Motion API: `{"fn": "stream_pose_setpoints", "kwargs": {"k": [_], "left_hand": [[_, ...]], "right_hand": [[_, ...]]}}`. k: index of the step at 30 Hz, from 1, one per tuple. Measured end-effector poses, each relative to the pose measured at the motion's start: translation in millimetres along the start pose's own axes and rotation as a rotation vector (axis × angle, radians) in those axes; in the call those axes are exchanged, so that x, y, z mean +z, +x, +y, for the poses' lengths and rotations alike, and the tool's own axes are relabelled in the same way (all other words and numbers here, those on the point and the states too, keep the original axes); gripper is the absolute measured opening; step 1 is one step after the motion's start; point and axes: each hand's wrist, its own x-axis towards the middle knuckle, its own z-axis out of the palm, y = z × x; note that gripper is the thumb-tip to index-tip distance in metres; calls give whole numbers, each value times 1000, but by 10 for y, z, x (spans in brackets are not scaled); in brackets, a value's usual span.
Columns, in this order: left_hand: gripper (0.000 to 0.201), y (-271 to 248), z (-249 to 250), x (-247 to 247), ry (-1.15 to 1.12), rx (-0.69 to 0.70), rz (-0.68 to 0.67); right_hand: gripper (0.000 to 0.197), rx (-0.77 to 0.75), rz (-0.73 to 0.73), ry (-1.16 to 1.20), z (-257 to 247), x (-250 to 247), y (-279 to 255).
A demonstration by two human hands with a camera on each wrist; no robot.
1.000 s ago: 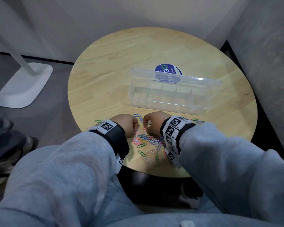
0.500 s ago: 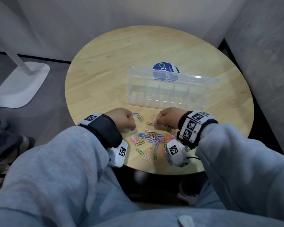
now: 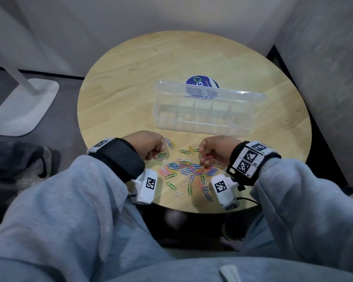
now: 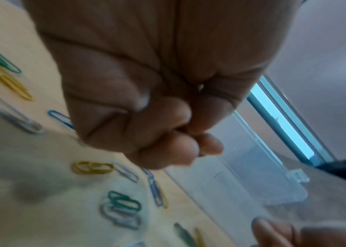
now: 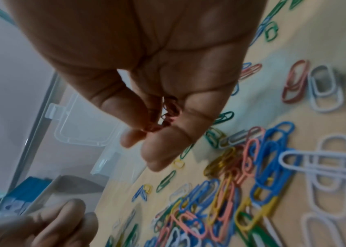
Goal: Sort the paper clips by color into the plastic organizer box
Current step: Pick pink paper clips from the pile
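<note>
Clear plastic organizer box (image 3: 204, 110): compartments look empty, lid open. Heap of coloured paper clips (image 3: 186, 168) just before box. Hands have parted since 1.0 s ago: right hand (image 3: 217, 149) pinches red paper clips (image 5: 169, 113); left hand (image 3: 149, 144) fisted, contents unclear. First sort imminent.

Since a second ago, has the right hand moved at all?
Yes. The right hand has drifted rightward, away from the left hand, along the near wall of the organizer box.
</note>
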Motion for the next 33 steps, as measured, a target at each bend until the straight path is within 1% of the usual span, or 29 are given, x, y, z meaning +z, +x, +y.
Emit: {"fn": "stream_pose_setpoints", "kwargs": {"k": [2, 3, 5, 6, 7, 8, 10, 15, 17, 22, 24, 26, 30, 33], "left_hand": [[13, -2, -19, 23, 221, 15, -48], [11, -5, -49, 41, 365, 50, -64], [7, -29, -116, 98, 614, 115, -30], [9, -37, -143, 127, 703, 133, -13], [12, -36, -158, 152, 773, 148, -10], [14, -29, -159, 173, 819, 149, -16], [15, 7, -173, 186, 874, 155, -35], [15, 70, -192, 185, 887, 211, -18], [13, 82, -184, 175, 866, 230, -26], [10, 119, -185, 164, 788, 257, -24], [8, 128, -190, 135, 706, 256, -31], [8, 129, -182, 111, 609, 258, -41], [12, 136, -167, 102, 504, 257, -26], [14, 143, -165, 98, 491, 249, -10]], "right_hand": [[30, 17, -29, -72, 5, 37, -9], [27, 6, -45, -157, -1, 64, -15], [20, -48, -53, -449, -28, 121, -46], [17, -71, -46, -619, -40, 155, -73], [17, -84, -25, -754, -39, 186, -86], [18, -89, -1, -837, -31, 210, -97], [20, -92, 29, -892, -5, 260, -94], [14, -123, 69, -1067, -9, 334, -77], [21, -111, 64, -1083, -12, 324, -61], [24, -58, 70, -988, -9, 228, -61], [23, -49, 87, -912, -2, 184, -51], [17, -43, 102, -864, -3, 142, -46], [6, -62, 102, -868, -24, 113, -84], [7, -73, 86, -879, -36, 143, -91]]}}
